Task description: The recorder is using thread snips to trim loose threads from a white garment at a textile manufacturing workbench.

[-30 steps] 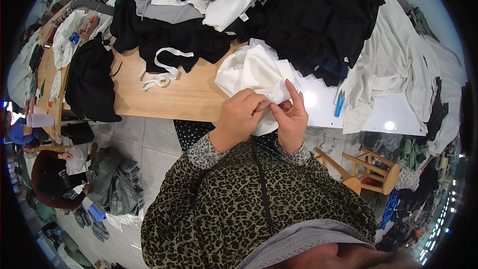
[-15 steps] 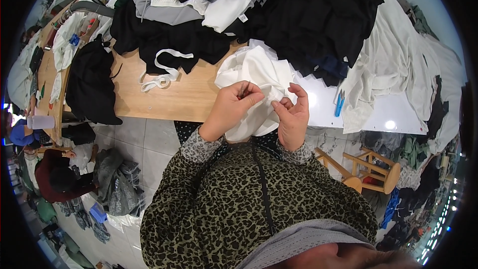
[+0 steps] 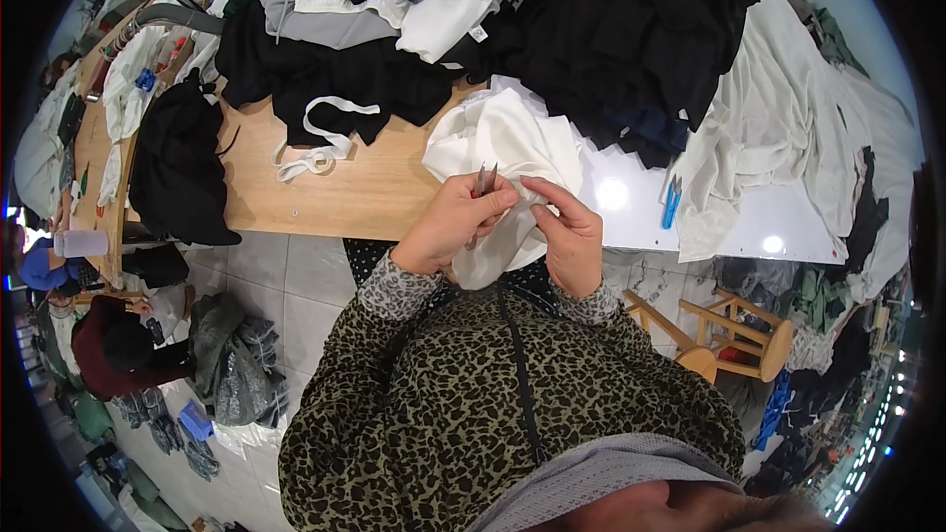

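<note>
A crumpled white garment [image 3: 503, 133] hangs over the table's near edge in front of me. My left hand [image 3: 451, 225] is closed, and a small pair of thread snips [image 3: 483, 181] sticks up from it, blades pointing away from me. The thumb and forefinger of that hand are also pressed together at the white cloth. My right hand [image 3: 574, 244] is bent around a fold of the same garment, its forefinger reaching to the left thumb tip. The exact bit of cloth between the right fingertips is mostly hidden.
A white strap [image 3: 330, 133] lies left on the wooden table [image 3: 296, 197]. Black garments [image 3: 631, 30] are piled at the back, white cloth [image 3: 769, 128] at right. Blue-handled snips [image 3: 672, 205] lie nearby. Wooden stools [image 3: 744, 335] stand at lower right; a person [image 3: 118, 345] is at left.
My right forefinger has stretched leftward to the left thumb, and the right hand has shifted slightly left. The snips' blades now show above my left hand. The garment's lower part has shifted.
</note>
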`<control>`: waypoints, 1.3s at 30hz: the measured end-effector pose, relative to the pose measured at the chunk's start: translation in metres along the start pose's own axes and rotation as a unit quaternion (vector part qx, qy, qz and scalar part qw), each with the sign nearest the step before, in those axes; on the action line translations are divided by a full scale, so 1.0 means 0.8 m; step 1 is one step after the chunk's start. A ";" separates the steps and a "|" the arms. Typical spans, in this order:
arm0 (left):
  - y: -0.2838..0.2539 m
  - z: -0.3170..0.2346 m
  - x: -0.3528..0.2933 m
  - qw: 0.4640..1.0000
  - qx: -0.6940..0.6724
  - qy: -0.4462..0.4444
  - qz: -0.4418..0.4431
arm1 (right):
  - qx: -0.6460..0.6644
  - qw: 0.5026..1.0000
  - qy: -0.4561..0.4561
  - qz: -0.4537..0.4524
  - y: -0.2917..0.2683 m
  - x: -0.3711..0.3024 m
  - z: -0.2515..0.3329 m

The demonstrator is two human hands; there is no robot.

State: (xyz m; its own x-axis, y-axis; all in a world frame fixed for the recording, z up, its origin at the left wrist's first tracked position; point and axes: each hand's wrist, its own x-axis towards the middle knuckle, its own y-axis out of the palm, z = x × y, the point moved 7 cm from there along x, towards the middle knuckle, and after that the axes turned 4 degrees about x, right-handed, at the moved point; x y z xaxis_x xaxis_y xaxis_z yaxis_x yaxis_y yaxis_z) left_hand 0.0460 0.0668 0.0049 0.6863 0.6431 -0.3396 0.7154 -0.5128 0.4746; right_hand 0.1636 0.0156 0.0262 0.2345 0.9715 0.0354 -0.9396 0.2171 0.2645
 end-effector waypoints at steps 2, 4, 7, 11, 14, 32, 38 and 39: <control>-0.004 -0.007 -0.003 0.996 0.069 0.003 -0.047 | -0.031 0.999 -0.011 0.013 0.001 0.000 0.002; 0.000 -0.021 -0.008 0.993 0.102 0.017 -0.058 | -0.042 0.999 -0.008 0.006 0.001 -0.001 0.004; -0.001 -0.029 -0.005 0.977 0.184 0.092 -0.058 | -0.030 0.999 -0.011 0.008 0.007 0.001 0.009; 0.016 -0.054 -0.005 0.901 0.387 0.194 -0.030 | -0.144 0.988 -0.032 0.034 -0.001 0.011 0.019; 0.032 -0.065 -0.005 0.822 0.497 0.278 -0.009 | -0.236 0.969 -0.017 0.078 0.001 0.016 0.023; 0.022 -0.044 -0.018 0.877 0.461 0.132 0.018 | 0.047 0.989 0.139 0.023 -0.025 0.020 -0.006; 0.019 -0.041 -0.014 0.877 0.460 0.140 0.022 | 0.000 0.990 0.141 0.019 -0.026 0.018 -0.004; 0.017 -0.041 -0.014 0.876 0.463 0.131 0.020 | -0.002 0.990 0.142 0.019 -0.026 0.018 -0.003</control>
State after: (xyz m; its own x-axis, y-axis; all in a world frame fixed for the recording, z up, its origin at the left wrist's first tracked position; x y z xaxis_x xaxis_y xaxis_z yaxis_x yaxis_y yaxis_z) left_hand 0.0438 0.0709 0.0420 0.7461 0.6608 -0.0820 0.5747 -0.7012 -0.4221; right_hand 0.1855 0.0253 0.0187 0.1199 0.9663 -0.2278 -0.9473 0.1800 0.2650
